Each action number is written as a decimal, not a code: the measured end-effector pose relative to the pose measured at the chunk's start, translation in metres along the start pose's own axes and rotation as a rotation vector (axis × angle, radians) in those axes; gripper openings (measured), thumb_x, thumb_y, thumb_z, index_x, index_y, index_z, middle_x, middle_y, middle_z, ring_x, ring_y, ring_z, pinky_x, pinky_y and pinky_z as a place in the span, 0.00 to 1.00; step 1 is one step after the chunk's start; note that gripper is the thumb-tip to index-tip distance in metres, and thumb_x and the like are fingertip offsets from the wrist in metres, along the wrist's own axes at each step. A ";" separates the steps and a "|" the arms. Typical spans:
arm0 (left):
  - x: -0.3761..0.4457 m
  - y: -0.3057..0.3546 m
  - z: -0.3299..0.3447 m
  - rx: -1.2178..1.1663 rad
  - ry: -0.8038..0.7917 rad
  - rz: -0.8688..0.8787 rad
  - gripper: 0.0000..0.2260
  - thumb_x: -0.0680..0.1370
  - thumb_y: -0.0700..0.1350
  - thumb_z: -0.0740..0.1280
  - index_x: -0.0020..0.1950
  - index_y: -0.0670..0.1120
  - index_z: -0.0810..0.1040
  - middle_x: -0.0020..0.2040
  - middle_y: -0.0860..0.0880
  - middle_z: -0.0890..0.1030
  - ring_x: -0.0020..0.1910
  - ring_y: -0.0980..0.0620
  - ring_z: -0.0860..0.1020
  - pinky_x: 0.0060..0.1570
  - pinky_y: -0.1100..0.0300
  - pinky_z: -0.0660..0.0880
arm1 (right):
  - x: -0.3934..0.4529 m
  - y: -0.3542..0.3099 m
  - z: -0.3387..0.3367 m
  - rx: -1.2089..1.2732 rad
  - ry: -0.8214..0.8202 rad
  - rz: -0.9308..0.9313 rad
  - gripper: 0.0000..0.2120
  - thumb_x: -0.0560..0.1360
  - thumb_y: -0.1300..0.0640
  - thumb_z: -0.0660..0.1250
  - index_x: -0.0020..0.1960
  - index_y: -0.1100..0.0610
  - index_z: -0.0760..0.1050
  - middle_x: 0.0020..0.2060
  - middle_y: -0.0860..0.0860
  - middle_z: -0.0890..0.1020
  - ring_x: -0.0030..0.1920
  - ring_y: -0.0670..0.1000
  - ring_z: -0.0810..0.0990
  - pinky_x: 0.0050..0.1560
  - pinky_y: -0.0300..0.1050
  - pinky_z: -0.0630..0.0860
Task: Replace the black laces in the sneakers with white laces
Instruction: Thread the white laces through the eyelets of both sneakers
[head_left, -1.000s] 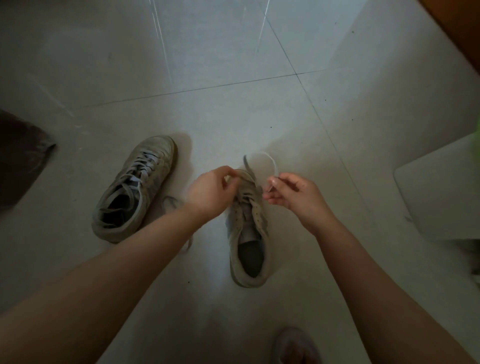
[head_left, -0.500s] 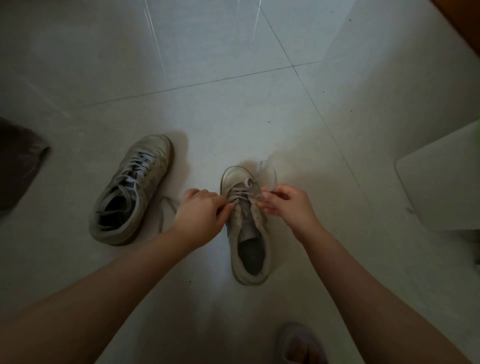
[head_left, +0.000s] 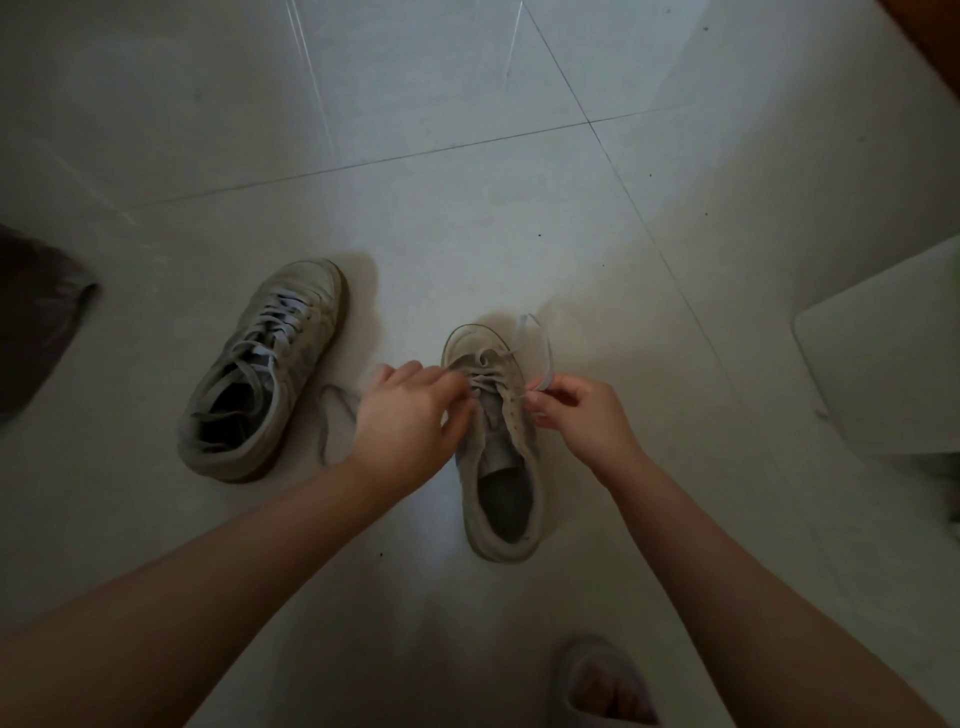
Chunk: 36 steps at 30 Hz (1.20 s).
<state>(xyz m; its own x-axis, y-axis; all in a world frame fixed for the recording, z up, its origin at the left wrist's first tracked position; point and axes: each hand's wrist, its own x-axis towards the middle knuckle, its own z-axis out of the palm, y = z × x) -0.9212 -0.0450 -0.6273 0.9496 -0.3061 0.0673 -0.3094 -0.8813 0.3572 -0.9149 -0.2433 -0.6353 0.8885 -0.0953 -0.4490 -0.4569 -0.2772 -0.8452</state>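
Both hands lower on sneaker (head_left: 498, 441); right hand (head_left: 576, 415) fingers pinching white lace (head_left: 546, 358).

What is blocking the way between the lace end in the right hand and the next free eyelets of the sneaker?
Nothing visible: the right hand pinches the white lace beside the bare eyelets of the sneaker.

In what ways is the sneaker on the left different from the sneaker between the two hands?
The left sneaker is laced far up its front; the sneaker between the hands has lace only near its toe, with bare eyelets below. No hand touches the left sneaker, while the left hand works at the other's laces and the right hand pinches a white lace. The left sneaker lies angled; the other points straight away. Both are pale grey and stand on the tiled floor.
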 end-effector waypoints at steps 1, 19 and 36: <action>-0.001 0.006 0.000 -0.022 -0.016 0.002 0.11 0.75 0.53 0.60 0.44 0.50 0.80 0.37 0.51 0.79 0.38 0.48 0.77 0.41 0.55 0.70 | 0.001 0.001 0.000 -0.029 -0.006 -0.008 0.07 0.74 0.67 0.68 0.45 0.56 0.80 0.38 0.53 0.83 0.42 0.53 0.83 0.48 0.46 0.81; 0.011 0.064 0.025 -0.269 -0.161 -0.602 0.12 0.79 0.49 0.60 0.57 0.53 0.80 0.59 0.50 0.76 0.62 0.48 0.69 0.54 0.56 0.65 | -0.008 -0.004 0.012 0.092 -0.006 0.077 0.05 0.72 0.59 0.72 0.47 0.52 0.82 0.41 0.48 0.84 0.44 0.45 0.82 0.52 0.41 0.78; 0.019 -0.022 -0.029 -1.716 0.198 -1.143 0.15 0.80 0.35 0.50 0.35 0.45 0.64 0.27 0.48 0.68 0.23 0.56 0.69 0.27 0.64 0.74 | -0.015 0.004 0.027 -0.099 0.161 -0.061 0.02 0.73 0.62 0.70 0.45 0.57 0.78 0.35 0.47 0.80 0.36 0.42 0.77 0.37 0.32 0.72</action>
<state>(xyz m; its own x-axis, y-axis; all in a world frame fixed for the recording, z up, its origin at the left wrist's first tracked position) -0.8947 -0.0206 -0.6069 0.6651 0.1524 -0.7311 0.5332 0.5885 0.6077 -0.9312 -0.2174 -0.6395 0.9135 -0.2251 -0.3389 -0.4025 -0.3788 -0.8333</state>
